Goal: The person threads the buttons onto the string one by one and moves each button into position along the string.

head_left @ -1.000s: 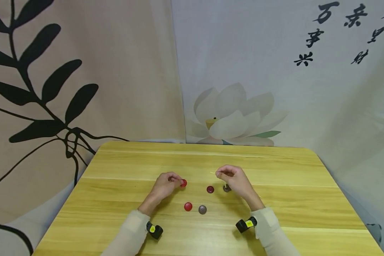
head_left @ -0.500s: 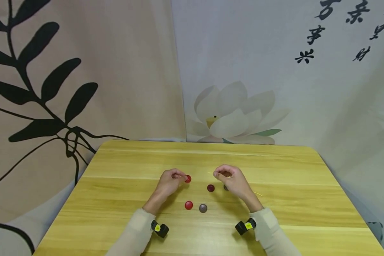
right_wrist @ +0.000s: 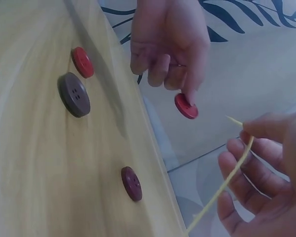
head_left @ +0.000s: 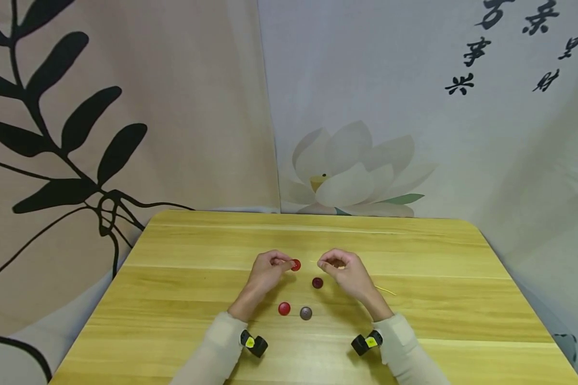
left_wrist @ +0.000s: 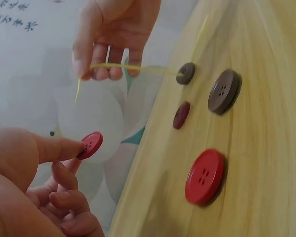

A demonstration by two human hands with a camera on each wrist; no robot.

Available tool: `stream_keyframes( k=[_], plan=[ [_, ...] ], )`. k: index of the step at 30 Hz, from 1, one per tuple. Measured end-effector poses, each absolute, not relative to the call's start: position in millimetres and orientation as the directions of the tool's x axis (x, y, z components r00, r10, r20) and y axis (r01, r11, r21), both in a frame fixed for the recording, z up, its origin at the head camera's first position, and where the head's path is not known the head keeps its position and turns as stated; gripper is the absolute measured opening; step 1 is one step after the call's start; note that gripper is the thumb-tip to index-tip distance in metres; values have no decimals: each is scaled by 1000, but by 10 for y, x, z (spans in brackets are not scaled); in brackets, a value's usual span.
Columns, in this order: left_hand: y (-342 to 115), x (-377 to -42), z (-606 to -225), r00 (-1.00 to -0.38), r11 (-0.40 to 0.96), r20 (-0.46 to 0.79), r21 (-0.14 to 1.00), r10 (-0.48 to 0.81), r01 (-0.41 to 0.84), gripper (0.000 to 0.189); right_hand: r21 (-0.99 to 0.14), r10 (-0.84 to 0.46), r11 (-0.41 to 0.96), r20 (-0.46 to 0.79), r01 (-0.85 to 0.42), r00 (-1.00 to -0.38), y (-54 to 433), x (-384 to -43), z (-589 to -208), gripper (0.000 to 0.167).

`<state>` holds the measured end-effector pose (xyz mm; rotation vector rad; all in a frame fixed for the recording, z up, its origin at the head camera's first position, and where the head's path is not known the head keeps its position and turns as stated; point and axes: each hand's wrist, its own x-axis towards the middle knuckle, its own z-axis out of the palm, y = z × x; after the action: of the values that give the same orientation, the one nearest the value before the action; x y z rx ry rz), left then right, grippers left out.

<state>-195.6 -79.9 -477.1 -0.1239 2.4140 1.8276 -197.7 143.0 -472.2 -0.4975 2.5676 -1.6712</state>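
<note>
Between thumb and finger, my left hand [head_left: 267,274] pinches a red four-hole button [left_wrist: 92,144], raised above the table. To its right, my right hand [head_left: 348,274] pinches a yellow string [right_wrist: 223,185], whose short free end [right_wrist: 234,120] points toward the red button with a small gap between them. The string runs back to a grey-brown button [left_wrist: 186,73] on the table, which seems to be on the string; the right hand hides this button in the head view. A dark red button [head_left: 317,283] lies on the table below and between the hands.
Nearer the body, another red button [head_left: 284,308] and a grey-brown button [head_left: 305,313] lie side by side on the wooden table [head_left: 183,251]. More string [head_left: 385,290] trails right of the right wrist. Printed curtains [head_left: 212,107] hang behind the table.
My left hand has moved right and slightly away from the body with the red button, closing toward the right hand. The right hand has shifted slightly left, now covering the grey-brown button beneath it.
</note>
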Motion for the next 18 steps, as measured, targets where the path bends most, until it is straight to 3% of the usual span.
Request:
stream_keyframes(
  k=[18],
  plan=[
    [-653, -1923, -4739, -991, 246, -129, 962, 18, -121, 11, -878, -300, 386, 169, -282, -939, 1358, -1924, -4729, 4]
  ],
)
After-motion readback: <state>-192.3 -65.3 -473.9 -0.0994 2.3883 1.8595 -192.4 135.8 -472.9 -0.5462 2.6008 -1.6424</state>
